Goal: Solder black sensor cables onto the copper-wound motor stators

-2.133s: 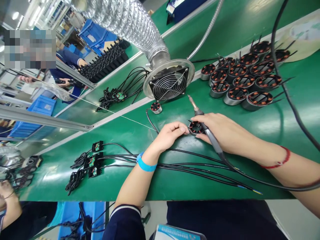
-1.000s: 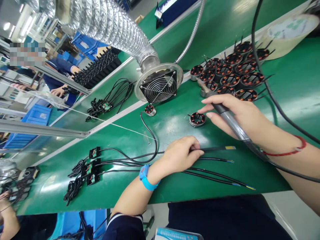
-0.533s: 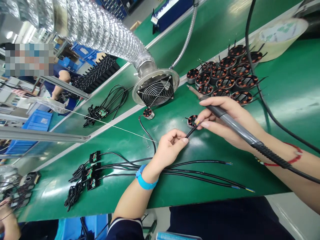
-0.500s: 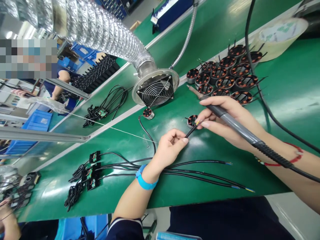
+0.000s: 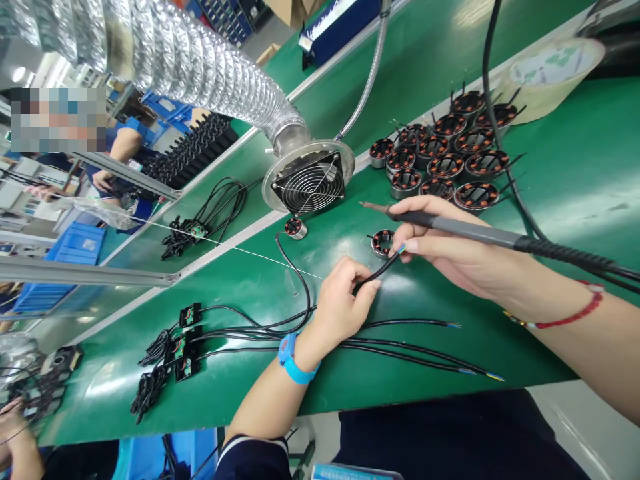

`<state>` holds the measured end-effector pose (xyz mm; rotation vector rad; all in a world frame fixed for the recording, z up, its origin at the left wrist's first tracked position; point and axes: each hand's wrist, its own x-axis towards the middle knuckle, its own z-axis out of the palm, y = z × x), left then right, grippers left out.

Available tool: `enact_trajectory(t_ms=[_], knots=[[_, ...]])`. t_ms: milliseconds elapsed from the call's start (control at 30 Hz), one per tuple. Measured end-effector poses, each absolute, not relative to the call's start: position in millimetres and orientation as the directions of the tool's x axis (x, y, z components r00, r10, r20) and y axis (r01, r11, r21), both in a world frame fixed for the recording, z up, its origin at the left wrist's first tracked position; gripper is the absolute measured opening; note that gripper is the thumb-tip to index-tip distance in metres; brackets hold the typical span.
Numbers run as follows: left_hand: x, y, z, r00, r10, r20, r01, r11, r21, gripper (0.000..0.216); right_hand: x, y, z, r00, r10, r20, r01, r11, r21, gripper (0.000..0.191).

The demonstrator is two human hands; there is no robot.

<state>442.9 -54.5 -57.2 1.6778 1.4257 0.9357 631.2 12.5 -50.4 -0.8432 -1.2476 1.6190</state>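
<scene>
My left hand is closed around a black cable near its stripped end, where coloured wires show. With thumb and fingertips my right hand pinches those wire ends. The same hand carries a soldering iron across its top, the bare tip pointing left above the table. Just beyond the wires sits a single motor stator with copper windings, close to my right fingertips. Below my left hand, several more black cables lie across the green table, running from small black boxes with circuit boards.
A fume fan on a silver duct hangs over the table, with another stator beneath it. Several stators cluster at the back right beside a tape roll. Across the divider, a co-worker's arm is visible.
The soldering iron has swung flatter, its tip moving left and down. The cable end has turned slightly in my fingers and shifted right. My left hand has moved a little to the right.
</scene>
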Motion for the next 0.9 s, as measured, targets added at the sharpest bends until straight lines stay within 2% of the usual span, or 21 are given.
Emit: enact_trajectory(t_ms=[100,200,433,600,733,833,900], knots=[[445.5,-49.5,-51.1,0.169,0.985,-0.038,0.372,-0.028,0.928,0.036,629.6,10.7,-48.8,-0.413,0.910,-0.037,-0.273,-0.162,-0.948,0.041],[450.0,-40.8,-42.0,0.190,0.975,-0.118,0.325,0.051,0.944,0.053,628.9,7.7,-49.4,-0.400,0.917,-0.018,-0.270,-0.137,-0.953,0.046],[457.0,-32.5,-20.2,0.281,0.936,-0.210,0.450,0.064,0.891,0.054,631.3,3.2,-47.7,-0.365,0.926,0.096,-0.207,0.019,-0.978,0.052],[457.3,-34.1,-13.7,0.282,0.930,-0.236,0.416,0.104,0.903,0.052,631.5,-0.6,-40.0,-0.407,0.903,0.134,-0.214,0.048,-0.976,0.048],[458.2,-35.5,-9.8,0.326,0.894,-0.306,0.210,0.247,0.946,0.050,633.8,-3.4,-35.6,-0.410,0.871,0.270,-0.197,0.205,-0.959,0.038],[458.2,-37.8,-7.1,0.357,0.840,-0.409,0.027,0.429,0.903,0.048,633.4,-5.5,-35.3,-0.400,0.842,0.363,-0.198,0.307,-0.931,0.035],[457.5,-38.3,-7.2,0.323,0.851,-0.414,-0.005,0.439,0.899,0.045,630.6,-6.8,-37.8,-0.396,0.839,0.373,-0.185,0.326,-0.927,0.035]])
